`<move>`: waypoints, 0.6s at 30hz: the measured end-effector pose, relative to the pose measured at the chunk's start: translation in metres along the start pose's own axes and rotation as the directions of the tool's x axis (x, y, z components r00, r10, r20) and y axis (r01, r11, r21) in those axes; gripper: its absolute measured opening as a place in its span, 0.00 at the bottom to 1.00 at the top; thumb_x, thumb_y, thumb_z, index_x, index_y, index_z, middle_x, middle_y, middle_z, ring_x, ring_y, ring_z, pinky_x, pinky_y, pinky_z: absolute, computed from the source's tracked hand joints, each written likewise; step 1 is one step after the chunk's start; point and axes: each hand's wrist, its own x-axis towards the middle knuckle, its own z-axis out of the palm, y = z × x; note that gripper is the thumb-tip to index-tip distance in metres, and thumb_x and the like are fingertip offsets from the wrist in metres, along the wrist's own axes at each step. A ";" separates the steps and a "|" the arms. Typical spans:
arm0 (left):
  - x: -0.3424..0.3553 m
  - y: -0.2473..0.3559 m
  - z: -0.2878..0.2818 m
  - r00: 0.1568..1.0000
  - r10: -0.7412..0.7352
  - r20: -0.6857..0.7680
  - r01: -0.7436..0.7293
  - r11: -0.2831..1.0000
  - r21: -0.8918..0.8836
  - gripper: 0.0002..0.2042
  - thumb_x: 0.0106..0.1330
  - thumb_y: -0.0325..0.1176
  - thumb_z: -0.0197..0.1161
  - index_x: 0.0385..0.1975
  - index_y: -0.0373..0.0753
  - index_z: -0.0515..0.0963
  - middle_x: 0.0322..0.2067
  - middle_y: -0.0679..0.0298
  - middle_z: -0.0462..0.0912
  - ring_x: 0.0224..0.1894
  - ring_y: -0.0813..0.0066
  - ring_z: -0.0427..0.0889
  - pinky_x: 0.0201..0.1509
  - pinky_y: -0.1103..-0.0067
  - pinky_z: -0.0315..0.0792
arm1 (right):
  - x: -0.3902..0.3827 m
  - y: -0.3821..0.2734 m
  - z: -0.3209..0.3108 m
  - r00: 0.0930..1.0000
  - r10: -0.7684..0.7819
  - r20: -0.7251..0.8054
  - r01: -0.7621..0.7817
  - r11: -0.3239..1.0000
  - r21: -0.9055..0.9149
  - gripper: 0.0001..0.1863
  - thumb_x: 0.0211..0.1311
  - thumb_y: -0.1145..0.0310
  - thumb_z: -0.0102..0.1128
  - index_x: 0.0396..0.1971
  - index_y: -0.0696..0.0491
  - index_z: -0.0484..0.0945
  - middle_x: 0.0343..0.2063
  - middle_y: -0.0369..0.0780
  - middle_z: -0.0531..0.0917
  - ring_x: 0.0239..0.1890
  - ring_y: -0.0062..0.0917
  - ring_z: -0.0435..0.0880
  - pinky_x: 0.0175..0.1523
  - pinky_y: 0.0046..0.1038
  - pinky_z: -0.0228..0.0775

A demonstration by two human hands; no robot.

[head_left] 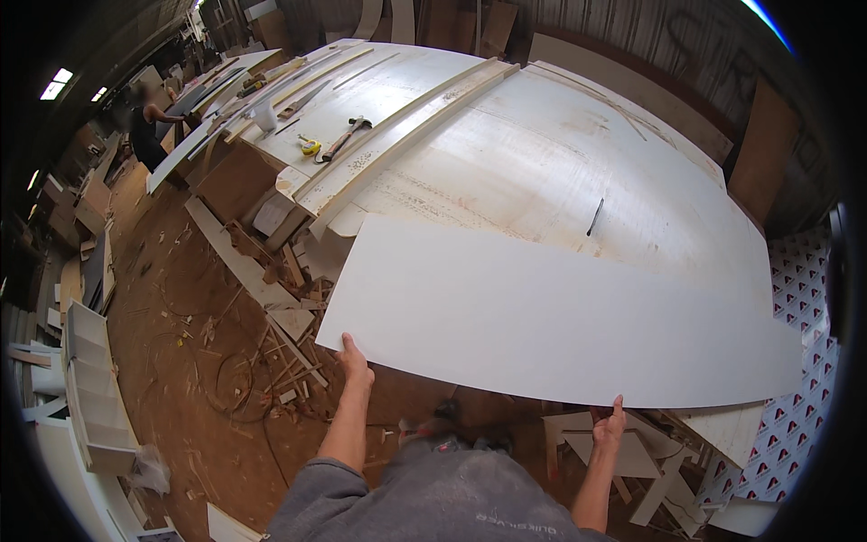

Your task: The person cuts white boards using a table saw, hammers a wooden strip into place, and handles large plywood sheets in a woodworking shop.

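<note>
A large white rectangular panel (542, 316) lies flat in front of me, its far part over the big white table-saw top (542, 154). My left hand (354, 359) grips the panel's near left corner edge. My right hand (610, 423) grips the near edge further right, thumb up over the rim. The panel's near edge hangs out past the table above the floor. A dark saw slot (594, 217) shows in the table just beyond the panel's far edge.
A long white fence rail (406, 126) runs diagonally across the table. A hammer (343, 138), a yellow tape measure (310, 146) and a handsaw (302, 99) lie beyond it. Offcuts (289, 352) litter the brown floor at left. Another person (144, 126) stands far left.
</note>
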 end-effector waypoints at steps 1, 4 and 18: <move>0.013 0.010 0.004 1.000 -0.009 -0.021 0.009 1.000 -0.005 0.31 0.72 0.47 0.51 0.60 0.24 0.55 0.59 0.47 0.67 0.59 0.58 0.70 0.60 0.67 0.69 | -0.009 0.007 0.007 1.000 0.014 0.005 -0.014 1.000 0.010 0.19 0.67 0.58 0.57 0.50 0.55 0.72 0.44 0.42 0.81 0.46 0.33 0.82 0.47 0.38 0.80; 0.059 0.035 0.015 1.000 -0.015 -0.006 0.015 0.994 0.106 0.31 0.72 0.48 0.51 0.60 0.25 0.56 0.58 0.48 0.68 0.58 0.59 0.71 0.59 0.67 0.69 | -0.029 0.022 0.033 0.995 0.053 0.079 -0.055 0.998 0.020 0.18 0.68 0.58 0.56 0.51 0.55 0.72 0.46 0.42 0.81 0.48 0.33 0.81 0.50 0.37 0.79; 0.192 0.060 0.116 0.978 -0.090 0.191 0.050 0.978 0.203 0.35 0.70 0.52 0.52 0.61 0.26 0.49 0.57 0.45 0.65 0.56 0.53 0.72 0.55 0.60 0.72 | -0.017 0.069 0.099 0.990 0.140 -0.028 -0.137 0.987 0.080 0.17 0.67 0.58 0.57 0.48 0.53 0.74 0.44 0.39 0.82 0.46 0.31 0.81 0.53 0.38 0.76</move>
